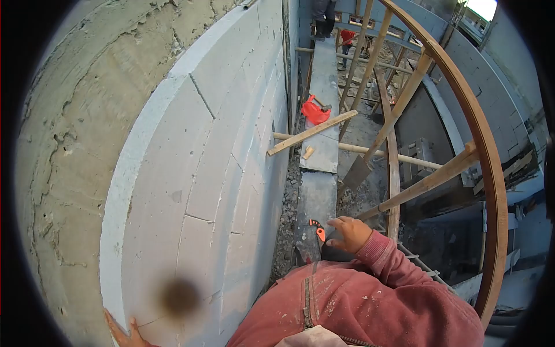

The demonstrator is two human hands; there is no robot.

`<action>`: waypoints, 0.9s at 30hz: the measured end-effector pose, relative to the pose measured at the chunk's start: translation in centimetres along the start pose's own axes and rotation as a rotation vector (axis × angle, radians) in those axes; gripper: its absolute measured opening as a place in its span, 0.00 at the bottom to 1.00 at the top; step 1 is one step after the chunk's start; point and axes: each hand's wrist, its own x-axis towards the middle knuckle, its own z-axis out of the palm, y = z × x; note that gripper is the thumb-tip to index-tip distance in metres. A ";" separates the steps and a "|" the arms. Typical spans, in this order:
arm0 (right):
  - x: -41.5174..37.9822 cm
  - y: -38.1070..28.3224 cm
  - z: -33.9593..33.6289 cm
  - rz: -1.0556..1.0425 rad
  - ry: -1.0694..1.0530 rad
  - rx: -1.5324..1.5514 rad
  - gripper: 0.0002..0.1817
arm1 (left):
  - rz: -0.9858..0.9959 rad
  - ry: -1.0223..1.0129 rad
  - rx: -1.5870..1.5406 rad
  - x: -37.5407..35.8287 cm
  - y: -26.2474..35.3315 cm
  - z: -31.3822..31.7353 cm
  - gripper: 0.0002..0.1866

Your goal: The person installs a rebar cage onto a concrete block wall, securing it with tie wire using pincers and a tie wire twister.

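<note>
My left hand [124,334] rests with fingers spread against the near end of a pale block wall [173,202], at the lower left. Some of that hand is cut off by the frame's edge. My right hand [351,233], in a dusty red sleeve, hangs over the grey plank walkway [317,196] in front of my body. Its fingers are bent and apart, with nothing seen between them. Just left of its fingertips is a small black-and-orange object [318,231], low by the plank.
A wooden batten [312,133] lies across the walkway, near a red bag [315,111] and a small wood offcut [309,152]. Timber props and a curved brown rail [491,173] stand on the right above a drop. Farther along, a person [324,17] stands on the planks.
</note>
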 end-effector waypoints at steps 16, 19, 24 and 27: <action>45.5 5.5 -23.9 -0.354 0.309 0.179 0.47 | 0.395 0.257 -0.046 21.5 38.0 9.0 0.48; 56.4 5.0 -28.7 -0.325 0.434 0.323 0.50 | 0.273 0.129 0.115 26.3 41.5 12.1 0.54; 71.5 0.3 -36.8 -0.056 0.678 0.372 0.57 | 0.167 0.028 0.126 26.3 41.7 12.2 0.55; 78.0 -2.6 -39.5 0.256 0.746 0.502 0.55 | 0.111 -0.059 0.019 26.4 41.5 12.3 0.53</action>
